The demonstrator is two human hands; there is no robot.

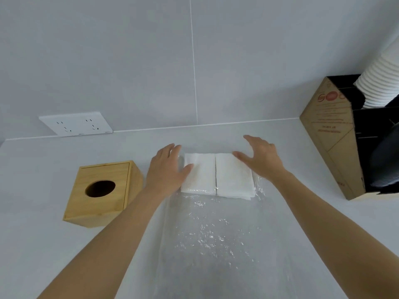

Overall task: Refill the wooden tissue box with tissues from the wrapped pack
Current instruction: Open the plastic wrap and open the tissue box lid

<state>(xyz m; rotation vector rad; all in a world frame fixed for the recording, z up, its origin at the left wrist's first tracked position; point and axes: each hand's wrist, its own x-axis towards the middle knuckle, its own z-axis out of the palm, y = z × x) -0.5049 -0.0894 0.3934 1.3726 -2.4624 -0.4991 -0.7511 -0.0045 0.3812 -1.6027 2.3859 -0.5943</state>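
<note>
Flanking the tissues (217, 175) on the grey counter (64, 244), my open left hand (167, 167) and open right hand (262, 157) spread flat, wooden tissue box (103, 190) at nine o'clock.

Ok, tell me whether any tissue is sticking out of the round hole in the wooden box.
No. The round hole in the wooden tissue box is dark and bare, while the tissues lie on the counter beside it.

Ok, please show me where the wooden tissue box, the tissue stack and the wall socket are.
wooden tissue box (103, 192): head view, top face beside the round hole.
tissue stack (232, 179): head view, top of the right half.
wall socket (75, 125): head view, middle of the white plate.
</note>
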